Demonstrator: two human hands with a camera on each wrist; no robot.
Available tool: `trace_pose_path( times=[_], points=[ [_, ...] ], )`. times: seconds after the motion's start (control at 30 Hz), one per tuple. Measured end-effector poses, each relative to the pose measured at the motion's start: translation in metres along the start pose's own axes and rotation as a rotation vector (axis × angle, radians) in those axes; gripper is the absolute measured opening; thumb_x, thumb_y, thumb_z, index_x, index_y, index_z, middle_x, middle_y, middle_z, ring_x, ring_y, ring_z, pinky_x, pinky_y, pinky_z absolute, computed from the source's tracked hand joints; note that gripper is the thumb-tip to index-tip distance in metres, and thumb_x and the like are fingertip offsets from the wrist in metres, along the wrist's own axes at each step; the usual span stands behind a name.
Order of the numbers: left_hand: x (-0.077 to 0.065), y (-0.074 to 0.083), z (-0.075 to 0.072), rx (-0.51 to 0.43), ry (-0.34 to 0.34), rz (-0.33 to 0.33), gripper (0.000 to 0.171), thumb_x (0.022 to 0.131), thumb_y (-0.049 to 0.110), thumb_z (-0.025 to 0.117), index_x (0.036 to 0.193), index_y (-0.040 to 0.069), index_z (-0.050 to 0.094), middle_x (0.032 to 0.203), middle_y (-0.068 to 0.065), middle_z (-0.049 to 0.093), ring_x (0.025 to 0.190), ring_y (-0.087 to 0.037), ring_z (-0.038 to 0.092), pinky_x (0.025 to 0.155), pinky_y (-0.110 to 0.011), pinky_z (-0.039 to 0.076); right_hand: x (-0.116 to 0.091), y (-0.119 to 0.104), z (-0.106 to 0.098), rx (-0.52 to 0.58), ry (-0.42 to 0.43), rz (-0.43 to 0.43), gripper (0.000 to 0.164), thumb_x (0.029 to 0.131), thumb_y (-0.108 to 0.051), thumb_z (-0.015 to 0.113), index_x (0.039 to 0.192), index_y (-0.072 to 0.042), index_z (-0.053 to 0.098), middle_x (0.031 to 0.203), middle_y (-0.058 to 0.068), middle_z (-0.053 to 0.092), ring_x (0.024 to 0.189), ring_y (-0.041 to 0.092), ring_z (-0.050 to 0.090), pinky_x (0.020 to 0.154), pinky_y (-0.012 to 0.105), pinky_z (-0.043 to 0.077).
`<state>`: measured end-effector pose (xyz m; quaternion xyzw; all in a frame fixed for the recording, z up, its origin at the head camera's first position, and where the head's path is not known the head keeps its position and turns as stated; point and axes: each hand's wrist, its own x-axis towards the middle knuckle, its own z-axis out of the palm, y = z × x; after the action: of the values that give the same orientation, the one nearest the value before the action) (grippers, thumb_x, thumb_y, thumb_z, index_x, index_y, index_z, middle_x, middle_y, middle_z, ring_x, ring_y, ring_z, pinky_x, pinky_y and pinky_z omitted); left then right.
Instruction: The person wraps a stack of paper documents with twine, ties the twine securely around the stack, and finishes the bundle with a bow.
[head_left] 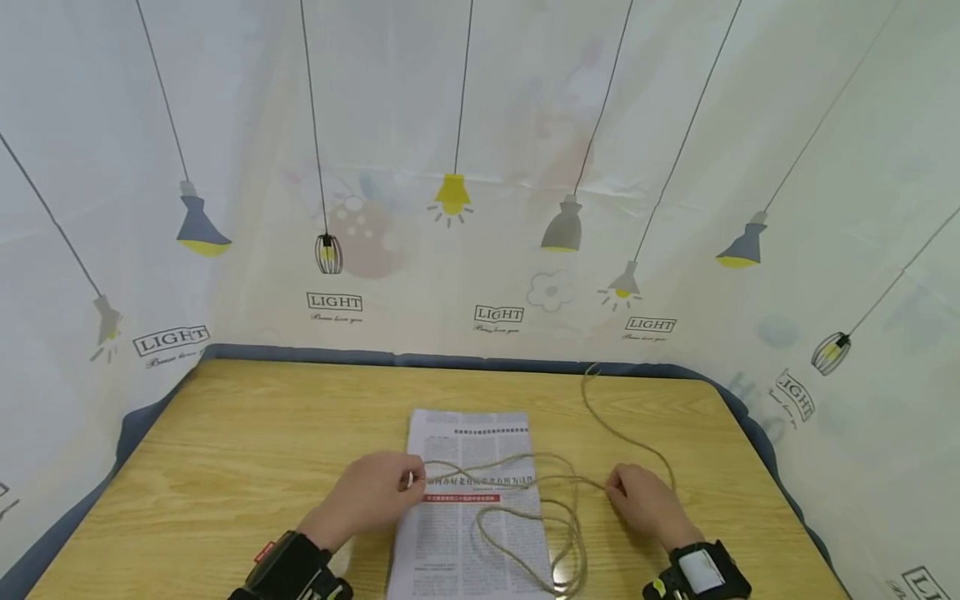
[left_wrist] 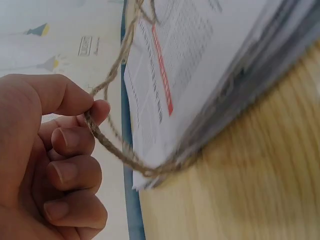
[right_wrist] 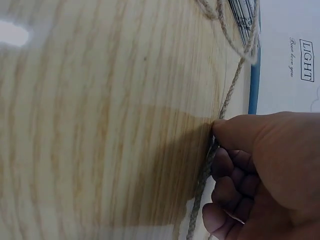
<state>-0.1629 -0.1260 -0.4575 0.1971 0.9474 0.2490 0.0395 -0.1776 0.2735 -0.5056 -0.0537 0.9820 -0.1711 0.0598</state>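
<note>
A stack of newspapers [head_left: 465, 542] lies on the table, its layered edges showing in the left wrist view. Loops of brown twine [head_left: 517, 512] sprawl over the top sheet and past its right edge. At the stack's left edge my left hand [head_left: 386, 486] pinches the twine between thumb and index finger, with the other fingers curled. To the right of the stack, close over the table, my right hand [head_left: 647, 500] pinches another stretch of twine [right_wrist: 230, 95] between thumb and forefinger. From there a tail of twine [head_left: 615, 429] runs back to the table's far edge.
The wooden table [head_left: 285, 417] is bordered by a blue-grey edge [head_left: 465, 362]. Behind and around it hangs a pale curtain [head_left: 420, 100] printed with lamps and lettering. Both wrists wear black straps, the left strap [head_left: 288, 571] near the table's front.
</note>
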Motion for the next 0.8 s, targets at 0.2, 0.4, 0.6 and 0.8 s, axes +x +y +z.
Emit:
trace_pose_path(
  times=[0.2, 0.4, 0.6, 0.8],
  points=[
    [-0.020, -0.026, -0.030, -0.014, 0.010, -0.116, 0.018, 0.088, 0.021, 0.059, 0.072, 0.029, 0.059, 0.057, 0.011, 0.038, 0.051, -0.005, 0.031, 0.051, -0.022, 0.022, -0.001, 0.006, -0.002, -0.006, 0.017, 0.017, 0.006, 0.093, -0.011, 0.061, 0.086, -0.010, 0.061, 0.078, 0.000, 0.054, 0.070, 0.013, 0.046, 0.064, 0.031, 0.040],
    [-0.041, -0.072, -0.053, 0.023, 0.019, -0.219, 0.014, 0.091, 0.022, 0.058, 0.080, 0.026, 0.065, 0.059, 0.007, 0.043, 0.052, -0.008, 0.032, 0.052, -0.025, 0.023, -0.003, 0.017, -0.003, -0.021, 0.041, 0.035, 0.007, 0.093, -0.011, 0.061, 0.085, -0.010, 0.061, 0.076, 0.000, 0.054, 0.068, 0.013, 0.046, 0.062, 0.030, 0.039],
    [-0.062, -0.118, -0.068, 0.118, 0.003, -0.362, 0.015, 0.095, 0.028, 0.055, 0.086, 0.017, 0.062, 0.065, 0.000, 0.049, 0.057, -0.016, 0.041, 0.055, -0.032, 0.028, -0.006, 0.027, -0.009, -0.020, 0.030, 0.062, 0.009, 0.093, -0.011, 0.058, 0.085, -0.008, 0.061, 0.075, 0.000, 0.053, 0.067, 0.013, 0.046, 0.061, 0.030, 0.039],
    [-0.079, -0.155, -0.076, 0.170, -0.042, -0.556, 0.027, 0.096, 0.030, 0.052, 0.078, 0.011, 0.054, 0.065, -0.004, 0.046, 0.059, -0.018, 0.042, 0.055, -0.033, 0.028, -0.008, 0.031, -0.013, -0.037, 0.024, 0.079, 0.009, 0.093, -0.012, 0.062, 0.085, -0.008, 0.061, 0.075, 0.001, 0.054, 0.067, 0.014, 0.046, 0.061, 0.031, 0.039]
  ],
)
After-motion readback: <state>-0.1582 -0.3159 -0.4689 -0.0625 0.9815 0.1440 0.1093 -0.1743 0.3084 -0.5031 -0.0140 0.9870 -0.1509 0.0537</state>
